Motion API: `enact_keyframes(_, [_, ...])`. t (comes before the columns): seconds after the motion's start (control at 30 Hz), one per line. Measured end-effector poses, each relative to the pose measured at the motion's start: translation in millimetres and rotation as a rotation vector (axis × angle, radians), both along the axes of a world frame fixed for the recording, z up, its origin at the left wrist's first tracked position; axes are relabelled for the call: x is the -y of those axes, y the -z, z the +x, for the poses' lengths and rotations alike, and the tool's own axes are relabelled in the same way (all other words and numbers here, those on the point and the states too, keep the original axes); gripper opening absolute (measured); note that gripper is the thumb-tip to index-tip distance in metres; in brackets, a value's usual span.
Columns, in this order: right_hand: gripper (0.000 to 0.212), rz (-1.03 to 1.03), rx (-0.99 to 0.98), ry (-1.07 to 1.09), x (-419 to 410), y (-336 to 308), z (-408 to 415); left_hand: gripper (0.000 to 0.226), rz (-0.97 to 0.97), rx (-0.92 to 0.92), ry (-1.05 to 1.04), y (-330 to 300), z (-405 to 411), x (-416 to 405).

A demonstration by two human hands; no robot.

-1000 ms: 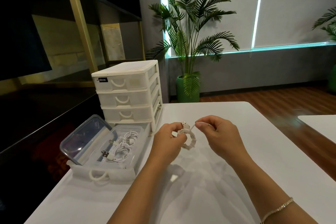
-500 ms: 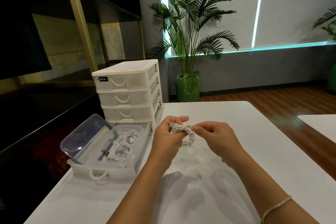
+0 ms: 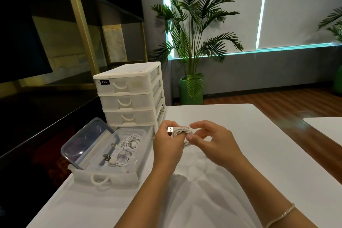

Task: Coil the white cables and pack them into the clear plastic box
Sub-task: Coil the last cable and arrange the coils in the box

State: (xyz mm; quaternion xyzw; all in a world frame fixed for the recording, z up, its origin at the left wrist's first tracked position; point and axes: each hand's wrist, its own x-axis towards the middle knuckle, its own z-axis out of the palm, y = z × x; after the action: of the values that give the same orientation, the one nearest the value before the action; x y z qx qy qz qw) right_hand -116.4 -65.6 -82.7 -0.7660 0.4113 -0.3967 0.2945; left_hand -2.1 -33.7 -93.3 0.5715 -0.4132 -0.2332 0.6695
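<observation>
Hands are meeting above the white table (image 3: 259, 153): the left hand (image 3: 166, 146) is gripping one coiled white cable (image 3: 180, 131), the right hand (image 3: 212, 142) pinching its end. Two coiled cables (image 3: 124, 151) are lying in the clear plastic box (image 3: 140, 135), sitting at the table's left edge below three stacked drawers (image 3: 127, 96).

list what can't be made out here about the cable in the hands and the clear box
- Head view: the lower part of the coiled cable is hidden behind the left hand and right hand; its far-end plug cannot be seen.
- How many white cables lie in the clear plastic box: tangled together, not countable.
- The closed drawers: frosted fronts hide any contents.
</observation>
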Motion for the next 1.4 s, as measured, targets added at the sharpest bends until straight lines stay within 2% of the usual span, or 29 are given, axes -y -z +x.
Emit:
enact_keyframes(0.17, [0.024, 0.035, 0.048, 0.004, 0, 0, 2, 0.023, 0.018, -0.018, 0.067, 0, -1, 0])
enact_keyframes(0.37, [0.020, 0.028, 0.076, 0.066, 2, -3, -5, 0.024, 0.061, -0.129, 0.277, -1, 4, 0])
enact_keyframes(0.47, [0.015, -0.009, 0.074, 0.090, 4, -2, -6, 0.031, 0.055, -0.247, 0.366, -4, 6, -2])
enact_keyframes(0.57, [0.024, -0.062, 0.076, 0.098, 5, -3, -9, 0.035, 0.040, -0.364, 0.453, -8, 7, -4])
enact_keyframes(0.7, [0.012, -0.092, 0.011, 0.115, 5, -5, -8, 0.019, 0.042, -0.498, 0.434, -8, 6, -4])
enact_keyframes(0.8, [0.023, -0.147, -0.091, 0.077, 3, -4, -5, 0.012, 0.029, -0.564, 0.416, -8, 9, -2])
enact_keyframes(0.97, [0.029, -0.124, -0.170, 0.100, 1, -3, -2, 0.013, 0.096, -0.449, 0.436, -5, 5, -1])
enact_keyframes(1.1, [0.023, -0.044, -0.114, 0.141, 4, -1, -2, 0.011, 0.108, -0.311, 0.331, -5, 4, 0])
enact_keyframes(1.27, [0.023, -0.032, -0.149, 0.103, 1, -2, 0, 0.015, 0.061, -0.114, 0.221, -3, 10, 0])
enact_keyframes(1.4, [0.028, 0.051, -0.083, 0.012, -2, -5, 0, 0.017, 0.015, -0.046, 0.179, -1, 14, 2])
